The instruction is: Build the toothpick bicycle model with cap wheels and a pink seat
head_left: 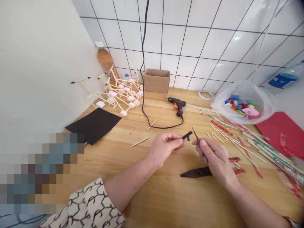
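Between the thumb and fingers of my left hand [166, 147] is a narrow black paper strip [187, 135], its free end pointing right. A small black piece [188, 138] hangs just below the strip; whether it is joined cannot be made out. My right hand [215, 158] is closed around a small pair of scissors [196, 136], blades pointing up and left, apart from the strip. Its handles are hidden in my fingers. Under my right hand lie dark pliers [197, 172] with reddish handles. A black paper sheet [95, 125] rests at the left.
A black glue gun [177, 105] lies behind my hands, its cord running up the wall. Stick models with wheels [118, 91] stand back left, near a bottle [105, 58] and cardboard box [156, 80]. At right are loose sticks [237, 144], a bag of caps [266, 101] and red paper [280, 129].
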The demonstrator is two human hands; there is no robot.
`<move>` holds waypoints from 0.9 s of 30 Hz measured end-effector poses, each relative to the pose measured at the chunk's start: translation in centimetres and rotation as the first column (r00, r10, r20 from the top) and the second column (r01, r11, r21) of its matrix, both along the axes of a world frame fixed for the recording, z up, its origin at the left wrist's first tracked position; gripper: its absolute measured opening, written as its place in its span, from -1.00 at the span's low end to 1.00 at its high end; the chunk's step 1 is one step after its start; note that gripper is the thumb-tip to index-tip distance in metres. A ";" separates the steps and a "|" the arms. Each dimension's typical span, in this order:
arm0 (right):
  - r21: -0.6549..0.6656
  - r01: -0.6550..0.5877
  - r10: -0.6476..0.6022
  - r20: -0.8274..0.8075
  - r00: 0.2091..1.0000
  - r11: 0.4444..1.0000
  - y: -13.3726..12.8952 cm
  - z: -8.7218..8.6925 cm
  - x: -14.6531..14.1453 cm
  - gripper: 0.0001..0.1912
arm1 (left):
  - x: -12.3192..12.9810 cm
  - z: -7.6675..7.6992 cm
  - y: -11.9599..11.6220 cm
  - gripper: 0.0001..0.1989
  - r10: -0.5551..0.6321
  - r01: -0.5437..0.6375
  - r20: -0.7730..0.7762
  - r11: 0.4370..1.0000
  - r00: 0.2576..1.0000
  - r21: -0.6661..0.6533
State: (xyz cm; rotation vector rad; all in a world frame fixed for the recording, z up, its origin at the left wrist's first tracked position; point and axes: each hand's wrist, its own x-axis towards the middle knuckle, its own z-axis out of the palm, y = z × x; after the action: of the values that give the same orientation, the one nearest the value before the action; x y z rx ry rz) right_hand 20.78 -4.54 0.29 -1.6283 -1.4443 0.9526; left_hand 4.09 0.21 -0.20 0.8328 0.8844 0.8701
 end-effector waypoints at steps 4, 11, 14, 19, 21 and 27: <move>0.025 -0.063 0.058 0.165 0.985 0.998 0.0 0.2 -0.3 -0.63 | 0.0 0.1 0.1 -0.86 0.088 -0.088 0.042 0.996 0.995 0.009; 0.069 -0.217 0.192 0.259 0.946 0.974 -0.1 0.4 -0.9 -0.70 | 0.1 0.1 -0.2 -0.87 0.026 -0.026 0.039 1.000 0.999 0.002; 0.086 -0.230 0.202 0.251 0.947 0.969 -0.2 0.4 -1.0 -0.70 | 0.2 0.1 -0.3 -0.90 -0.011 0.010 0.044 1.000 0.999 0.012; 0.102 -0.242 0.214 0.232 0.949 0.965 -0.1 0.5 -1.0 -0.69 | 0.2 0.1 -0.4 -0.91 -0.034 0.033 0.051 0.999 0.998 0.029; 0.106 -0.242 0.211 0.242 0.947 0.964 -0.1 0.4 -0.9 -0.68 | 0.2 0.2 -0.4 -0.91 -0.036 0.035 0.047 0.999 0.998 0.028; 0.115 -0.224 0.187 0.270 0.944 0.968 -0.1 0.4 -0.9 -0.69 | 0.2 0.2 -0.4 -0.92 -0.028 0.027 0.048 0.999 0.998 0.025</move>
State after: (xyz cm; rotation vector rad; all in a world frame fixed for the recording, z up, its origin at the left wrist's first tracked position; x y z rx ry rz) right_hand 19.86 -4.61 0.73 -1.5587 -1.8473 0.7471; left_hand 4.29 -0.20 0.02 0.8404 0.8201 0.8754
